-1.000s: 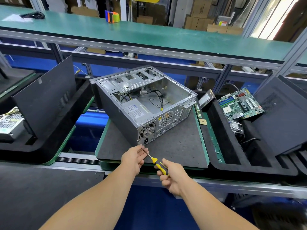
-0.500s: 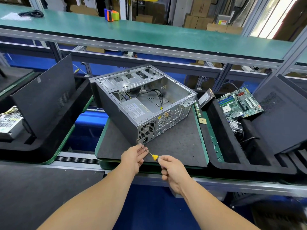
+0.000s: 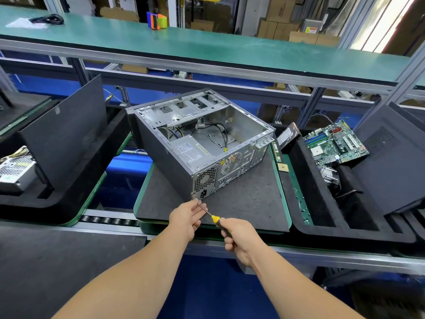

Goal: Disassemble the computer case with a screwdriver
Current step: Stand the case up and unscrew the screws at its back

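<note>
Both hands hold the screwdriver, its tip hidden.

This is a factory floor, an electronics teardown or assembly line. A long green-topped counter on an aluminium frame runs across the back, and a roller conveyor carries foam-lined trays past the worker. The trays hold sorted parts: a bare motherboard, a power supply, and dark side panels stood on edge. Stacked cardboard boxes (storage, by the look of it) fill the space behind.
</note>
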